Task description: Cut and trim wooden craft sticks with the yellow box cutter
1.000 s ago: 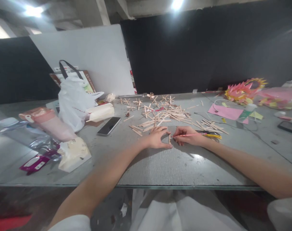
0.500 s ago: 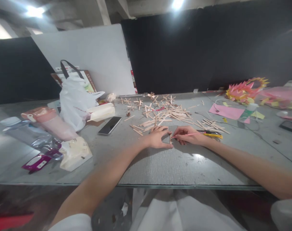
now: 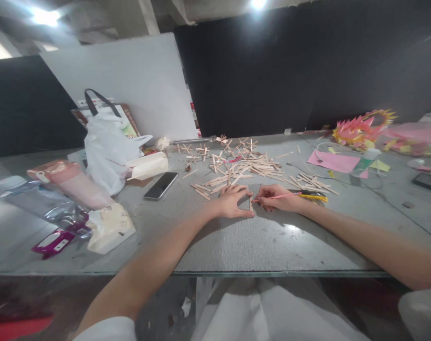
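My left hand (image 3: pixel 233 201) rests on the table and steadies a short wooden craft stick (image 3: pixel 251 204) between thumb and index finger, at its two ends. My right hand (image 3: pixel 275 197) grips a slim pink pencil (image 3: pixel 285 195), whose tip meets the stick or lies very close to it. Beside the right hand a yellow-and-black utility knife (image 3: pixel 316 197) lies flat, partly hidden. A heap of loose craft sticks (image 3: pixel 260 166) spreads just beyond both hands, with some sticks joined into small star-like crosses (image 3: pixel 204 152).
A phone (image 3: pixel 161 185) lies left of the sticks. Farther left are a white plastic bag (image 3: pixel 106 147), a pink-lidded bottle (image 3: pixel 71 182) and a clear bottle (image 3: pixel 37 199). Pink paper (image 3: pixel 332 161), a cable and a pink-yellow paper craft (image 3: pixel 357 131) occupy the right. The table edge (image 3: pixel 258 273) runs nearest me.
The pink pencil has shifted slightly in my right hand, its back end showing a little higher. My left hand stays on the stick. The whole view has moved slightly.
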A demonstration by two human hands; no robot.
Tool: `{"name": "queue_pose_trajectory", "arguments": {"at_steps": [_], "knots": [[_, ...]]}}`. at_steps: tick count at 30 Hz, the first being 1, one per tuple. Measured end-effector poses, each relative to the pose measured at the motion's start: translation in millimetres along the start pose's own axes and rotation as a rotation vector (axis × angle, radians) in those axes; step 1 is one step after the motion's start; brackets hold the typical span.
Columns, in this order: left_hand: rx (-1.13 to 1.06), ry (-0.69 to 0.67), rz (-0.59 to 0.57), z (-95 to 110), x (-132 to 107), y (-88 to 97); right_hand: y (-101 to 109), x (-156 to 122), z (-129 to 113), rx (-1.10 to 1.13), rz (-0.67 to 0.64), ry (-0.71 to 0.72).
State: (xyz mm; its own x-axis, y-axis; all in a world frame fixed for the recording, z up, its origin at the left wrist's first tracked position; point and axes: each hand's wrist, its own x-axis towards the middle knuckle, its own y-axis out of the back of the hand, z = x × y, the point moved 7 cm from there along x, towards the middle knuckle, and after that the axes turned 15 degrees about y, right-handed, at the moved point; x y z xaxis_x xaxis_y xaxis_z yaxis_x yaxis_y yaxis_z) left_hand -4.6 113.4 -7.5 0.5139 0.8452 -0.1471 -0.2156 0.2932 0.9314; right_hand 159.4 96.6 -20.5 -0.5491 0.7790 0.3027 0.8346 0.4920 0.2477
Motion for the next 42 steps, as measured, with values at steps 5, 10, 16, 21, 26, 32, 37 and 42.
{"name": "queue_pose_trajectory", "arguments": {"at_steps": [5, 10, 16, 21, 26, 32, 37, 42], "knots": [[-0.011, 0.005, 0.010, -0.9, 0.4, 0.3, 0.8, -0.4, 3.6, -0.001, -0.008, 0.001], [-0.020, -0.002, 0.009, -1.3, 0.5, -0.6, 0.9, -0.2, 2.6, -0.008, -0.012, -0.007], [-0.012, 0.005, -0.001, -1.0, 0.2, -0.7, 0.0, -0.3, -1.1, -0.010, -0.005, -0.023], [-0.020, -0.006, 0.003, -0.3, 0.2, -0.1, 0.9, -1.5, -1.0, -0.025, 0.012, -0.032], [-0.032, -0.001, 0.009, -1.1, 1.0, 0.0, -0.2, -2.1, -1.8, -0.037, -0.012, -0.020], [-0.030, 0.003, 0.022, -5.0, 4.2, -3.5, 0.1, -1.7, -1.1, -0.042, -0.019, -0.006], [-0.015, 0.010, 0.013, -4.5, 4.6, -4.1, 0.9, -1.1, -1.6, -0.044, 0.006, -0.020], [-0.010, 0.011, 0.001, -3.0, 3.7, -2.6, -0.8, -1.9, -4.0, -0.066, -0.014, -0.029]]}}
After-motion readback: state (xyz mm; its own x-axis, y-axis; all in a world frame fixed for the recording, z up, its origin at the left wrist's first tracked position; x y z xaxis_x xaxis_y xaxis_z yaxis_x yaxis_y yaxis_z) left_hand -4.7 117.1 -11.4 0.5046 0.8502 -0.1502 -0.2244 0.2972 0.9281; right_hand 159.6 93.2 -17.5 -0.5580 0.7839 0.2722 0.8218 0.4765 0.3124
